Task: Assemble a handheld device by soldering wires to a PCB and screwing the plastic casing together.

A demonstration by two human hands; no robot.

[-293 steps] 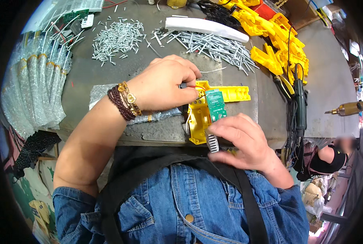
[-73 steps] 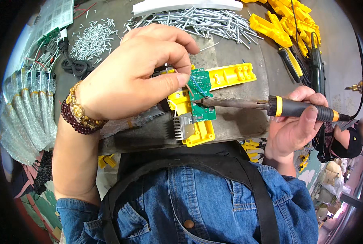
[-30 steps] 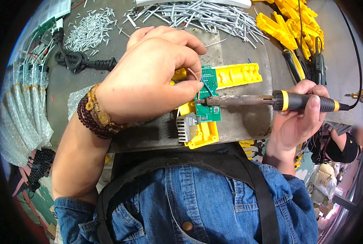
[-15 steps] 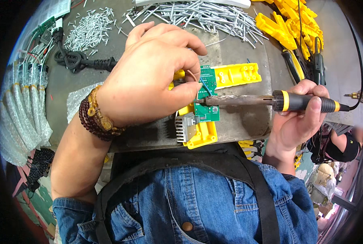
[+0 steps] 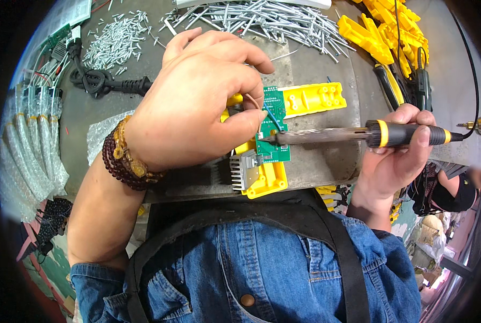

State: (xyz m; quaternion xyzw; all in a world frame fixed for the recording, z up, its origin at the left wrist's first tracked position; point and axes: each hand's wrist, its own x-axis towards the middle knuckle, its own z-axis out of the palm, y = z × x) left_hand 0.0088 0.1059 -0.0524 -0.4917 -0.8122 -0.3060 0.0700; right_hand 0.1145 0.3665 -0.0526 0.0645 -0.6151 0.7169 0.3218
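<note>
My right hand [image 5: 404, 145] grips a soldering iron [image 5: 380, 133] by its black handle with yellow bands. Its darkened tip rests at or just over the green circuit board [image 5: 272, 152]. Over the board's left side, my left hand [image 5: 202, 99] pinches a thin brown wire [image 5: 253, 100] between thumb and forefinger. A blue wire [image 5: 272, 117] runs across the board beside the thumb. Under the board lies a yellow plastic housing [image 5: 316, 99], partly covered by my left hand. A finned metal heat sink [image 5: 244, 171] sits at the board's near left corner.
Loose screws [image 5: 116, 40] and a heap of long bolts [image 5: 267, 21] lie at the back. A black power cord [image 5: 106, 83] and bubble-wrapped parts [image 5: 33, 151] are on the left. Yellow housings [image 5: 380, 32] and yellow-black pliers [image 5: 389, 89] lie at the back right. Another person [image 5: 450, 188] is at far right.
The iron's tip has shifted slightly toward me along the board. My left hand has moved a little left, still pinching the wire.
</note>
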